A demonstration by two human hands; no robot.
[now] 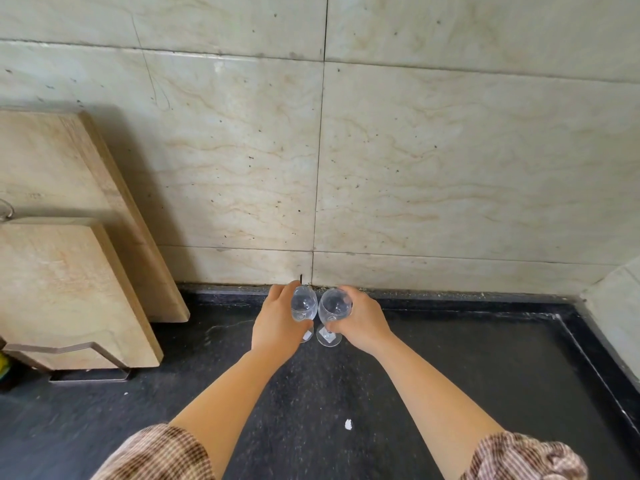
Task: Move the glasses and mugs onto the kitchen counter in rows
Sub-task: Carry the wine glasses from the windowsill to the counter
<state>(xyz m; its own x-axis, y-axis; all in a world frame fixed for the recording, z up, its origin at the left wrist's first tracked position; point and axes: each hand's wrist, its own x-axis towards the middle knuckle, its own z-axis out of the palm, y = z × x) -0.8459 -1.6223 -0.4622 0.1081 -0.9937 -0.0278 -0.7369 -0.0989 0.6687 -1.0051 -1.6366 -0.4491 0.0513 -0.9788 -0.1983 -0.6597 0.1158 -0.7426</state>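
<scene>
A dark speckled table (485, 375) meets a pale marble-tiled wall (450, 150), where a person reaches forward with both arms, checked sleeves (156, 452) pushed up. The left hand (277, 323) curls round the bowl of the left glass (304, 304), and the right hand (363, 323) curls round the bowl of the right glass (334, 306). The two clear stemmed glasses stand upright, side by side and almost touching, close to the wall at the back of the table; whether their feet rest fully on it cannot be told. At left, two wooden boards (62, 289) lean against the wall in a metal rack (90, 375). A white scrap (348, 424) lies between the forearms.
</scene>
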